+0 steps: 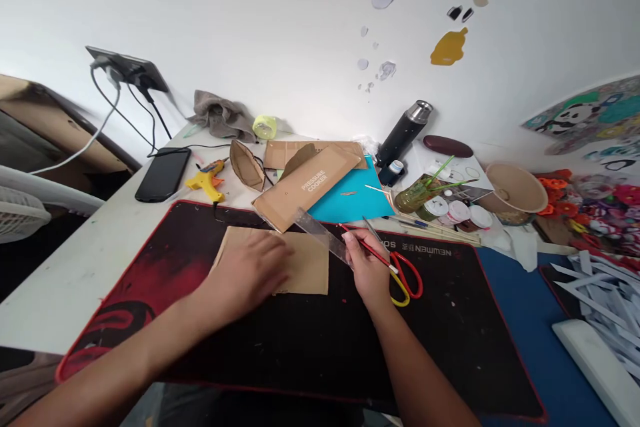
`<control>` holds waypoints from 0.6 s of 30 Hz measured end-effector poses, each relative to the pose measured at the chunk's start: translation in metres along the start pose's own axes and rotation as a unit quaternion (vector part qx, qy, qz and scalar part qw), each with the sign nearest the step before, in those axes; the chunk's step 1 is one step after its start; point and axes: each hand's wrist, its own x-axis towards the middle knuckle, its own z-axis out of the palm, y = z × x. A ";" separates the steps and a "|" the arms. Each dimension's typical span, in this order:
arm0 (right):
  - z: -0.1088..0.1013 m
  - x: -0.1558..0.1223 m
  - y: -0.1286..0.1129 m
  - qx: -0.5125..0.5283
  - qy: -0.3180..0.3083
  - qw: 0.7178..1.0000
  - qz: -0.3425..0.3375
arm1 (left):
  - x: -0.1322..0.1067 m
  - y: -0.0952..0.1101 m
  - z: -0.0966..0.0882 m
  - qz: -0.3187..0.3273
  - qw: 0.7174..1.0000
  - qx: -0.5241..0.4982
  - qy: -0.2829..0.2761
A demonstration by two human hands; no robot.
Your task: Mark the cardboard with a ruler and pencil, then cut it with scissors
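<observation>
My left hand (pixel 253 267), slightly blurred, is over a flat piece of brown cardboard (pixel 310 270) on the black desk mat; its fingers are stretched out and hold nothing visible. In my right hand (pixel 371 263) is a thin red pencil (pixel 373 249), gripped between thumb and fingers. A clear ruler (pixel 317 232) slants from the cardboard to my right fingertips; whether they grip it too I cannot tell. Scissors with red and yellow handles (pixel 415 277) lie beside and partly behind my right hand.
A printed cardboard piece (pixel 315 187) lies over a blue sheet (pixel 350 197) behind the mat. A yellow glue gun (pixel 205 181), a phone (pixel 163 175), a black flask (pixel 404 132), paint jars (pixel 457 212) and a bowl (pixel 515 190) stand around. Paper strips (pixel 600 297) lie at right.
</observation>
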 end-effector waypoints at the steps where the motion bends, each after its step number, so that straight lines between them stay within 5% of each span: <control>1: 0.000 0.000 0.000 0.000 -0.001 1.000 0.003 | -0.007 0.009 0.008 0.020 1.000 0.015 -0.015; 7: -0.001 -0.001 -0.005 -0.062 -0.033 0.997 -0.030 | -0.030 0.015 0.033 0.050 0.995 0.088 -0.008; 18: -0.010 0.021 -0.011 -0.192 -0.104 0.961 -0.173 | -0.049 -0.003 0.016 0.043 0.996 0.074 0.002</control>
